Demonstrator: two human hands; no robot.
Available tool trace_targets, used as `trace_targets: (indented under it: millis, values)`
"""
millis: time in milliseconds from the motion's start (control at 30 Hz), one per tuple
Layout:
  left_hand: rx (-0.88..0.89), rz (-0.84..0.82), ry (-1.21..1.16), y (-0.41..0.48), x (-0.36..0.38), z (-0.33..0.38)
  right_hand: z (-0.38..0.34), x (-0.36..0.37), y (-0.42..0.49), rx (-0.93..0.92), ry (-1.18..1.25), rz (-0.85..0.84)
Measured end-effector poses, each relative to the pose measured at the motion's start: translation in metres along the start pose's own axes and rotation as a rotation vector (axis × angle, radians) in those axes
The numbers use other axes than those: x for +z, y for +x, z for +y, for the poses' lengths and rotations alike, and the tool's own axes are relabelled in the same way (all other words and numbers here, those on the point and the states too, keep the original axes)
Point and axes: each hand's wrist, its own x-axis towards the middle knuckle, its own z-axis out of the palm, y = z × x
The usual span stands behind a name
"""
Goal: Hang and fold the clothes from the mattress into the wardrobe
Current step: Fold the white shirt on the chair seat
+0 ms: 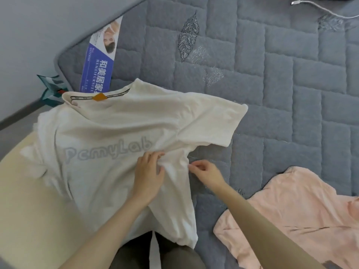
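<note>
White wrinkled T-shirt (108,131) lies on quilted mattress (272,94), left hand (148,172) and right hand (206,171) pinching its bunched fabric.

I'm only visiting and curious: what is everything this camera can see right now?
white cotton T-shirt with grey lettering: one, white, spread over the mattress's near-left corner.
pale pink garment: one, pink, flat on the mattress, lower right.
grey quilted mattress: one, grey, fills most of the view.
blue and white printed label: one, on the mattress behind the T-shirt's collar.
thin white cable: one, white, top right.
teal object: one, beside the mattress corner; kind unclear.
left-hand grip: one, bunches T-shirt fabric below the sleeve.
right-hand grip: one, pinches the T-shirt's side edge.
</note>
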Motion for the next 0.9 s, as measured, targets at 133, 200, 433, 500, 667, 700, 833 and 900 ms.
trace_targets:
  millis: [133,200,433,500,667,700,833,900]
  values:
    - [-0.173,0.076,-0.056,-0.035,-0.007,-0.027,-0.003,0.030,-0.015,-0.121,-0.124,-0.116]
    - [-0.257,0.098,-0.048,-0.051,-0.013,-0.043,-0.006,0.039,-0.021,-0.131,-0.089,-0.028]
    - [-0.616,0.316,-0.004,-0.093,-0.042,-0.087,0.023,0.051,-0.045,-0.043,0.008,0.552]
    - [-0.757,0.393,-0.167,-0.102,-0.050,-0.100,0.024,0.062,-0.053,-0.146,-0.266,0.650]
    - [-0.900,0.386,-0.470,-0.120,-0.057,-0.149,0.001,0.109,-0.071,-0.405,-0.367,0.536]
    - [-0.891,0.364,-0.541,-0.123,-0.057,-0.153,-0.005,0.121,-0.074,-0.450,-0.311,0.464]
    - [-0.798,0.223,-0.634,-0.125,-0.056,-0.161,-0.027,0.166,-0.083,-0.548,-0.288,0.244]
    - [-0.796,0.274,-0.626,-0.129,-0.060,-0.164,-0.034,0.185,-0.087,-0.597,-0.353,0.169]
